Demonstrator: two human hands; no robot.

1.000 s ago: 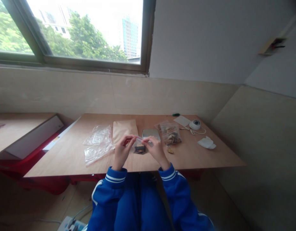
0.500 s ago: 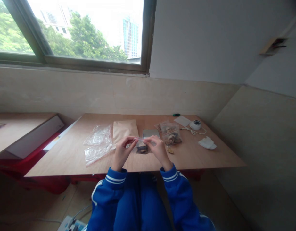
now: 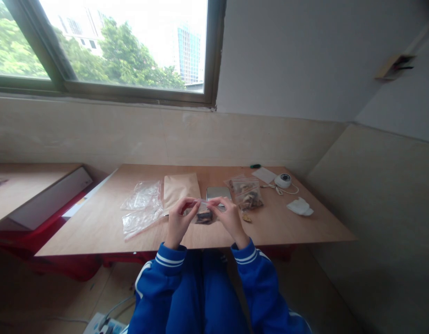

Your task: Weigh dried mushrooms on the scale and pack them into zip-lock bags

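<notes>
Between my hands is a clear zip bag (image 3: 204, 217) with dark and tan dried pieces in its lower part. My left hand (image 3: 181, 218) pinches the bag's top edge between thumb and fingers. On the other side, my right hand (image 3: 227, 215) pinches the same edge, its thumb close to the left one. Just behind the bag lies a flat silver-topped device (image 3: 218, 191), partly covered by my right hand. Filled zip bags (image 3: 248, 194) rest to the right, with one loose yellowish dried piece (image 3: 247, 218) in front of them.
Empty clear bags (image 3: 143, 197) and a brown paper pouch (image 3: 181, 185) lie on the left of the wooden table (image 3: 89, 232). Toward the right are a white dome camera (image 3: 282, 180) with its cable, a white paper (image 3: 264, 175), a crumpled tissue (image 3: 300, 207) and a green-handled tool (image 3: 256, 166).
Both hands keep their pinch on the bag's top edge. My left hand has shifted very slightly right, and the bag's filled part shows a little wider below the fingers.
</notes>
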